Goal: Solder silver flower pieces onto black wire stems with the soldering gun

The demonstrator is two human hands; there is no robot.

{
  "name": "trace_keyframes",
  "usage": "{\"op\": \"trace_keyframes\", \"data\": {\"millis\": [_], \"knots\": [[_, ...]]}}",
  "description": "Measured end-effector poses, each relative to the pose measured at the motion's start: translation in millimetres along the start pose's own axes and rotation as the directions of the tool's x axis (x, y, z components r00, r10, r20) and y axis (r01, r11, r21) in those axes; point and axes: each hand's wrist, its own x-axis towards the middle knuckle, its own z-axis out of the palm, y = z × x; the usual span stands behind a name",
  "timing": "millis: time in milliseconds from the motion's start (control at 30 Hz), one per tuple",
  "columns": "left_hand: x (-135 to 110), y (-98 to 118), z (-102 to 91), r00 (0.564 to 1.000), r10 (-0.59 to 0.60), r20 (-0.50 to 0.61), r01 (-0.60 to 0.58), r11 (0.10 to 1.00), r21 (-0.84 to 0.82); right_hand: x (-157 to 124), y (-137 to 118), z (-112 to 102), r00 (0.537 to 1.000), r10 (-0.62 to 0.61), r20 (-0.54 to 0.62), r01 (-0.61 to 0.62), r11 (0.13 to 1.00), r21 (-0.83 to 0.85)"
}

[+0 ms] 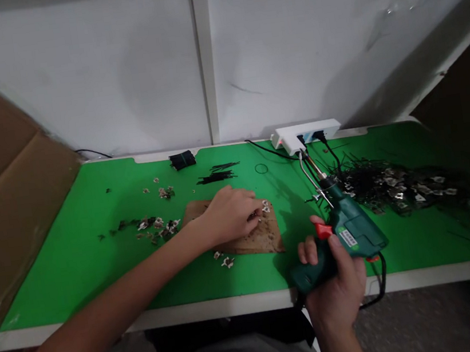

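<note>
My right hand (pixel 334 272) is wrapped around the dark green handle of a soldering gun (pixel 354 224), with a finger by its red trigger. The gun's metal tip and thin feed tube point away toward the power strip. My left hand (pixel 233 213) reaches over a stained brown cardboard piece (pixel 264 238), fingers curled down. Its fingertips pinch at a small silvery metal part (pixel 265 206) on the right side of the cardboard; the palm side is partly hidden. A couple of similar metal parts (pixel 228 262) lie just in front of the cardboard.
Loose metal parts (pixel 159 226) are scattered left of the cardboard. Behind it lie a black wire bundle (pixel 182 160) and loose black wires (pixel 217 176). A white power strip (pixel 319 129) stands at the back. At right is a tangled pile of wired parts (pixel 401 186). Cardboard walls (pixel 11 188) flank the green mat.
</note>
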Motion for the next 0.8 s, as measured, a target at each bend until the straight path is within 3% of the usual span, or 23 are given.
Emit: {"op": "trace_keyframes", "data": {"millis": [200,500,800], "knots": [[2.0,0.0,5.6,0.994,0.108,-0.035,-0.111,0.989,-0.095,-0.4,0.0,-0.4,1.000,0.001,-0.006,-0.001,1.000,0.001],[13.9,10.7,13.6,0.987,0.110,-0.114,-0.127,0.978,-0.164,0.3,0.2,1.0,1.000,-0.004,-0.014,0.004,1.000,-0.008],[17.6,9.5,8.3,0.994,0.086,-0.063,-0.097,0.976,-0.196,-0.4,-0.4,0.4,1.000,-0.004,-0.017,0.004,1.000,-0.010]]}}
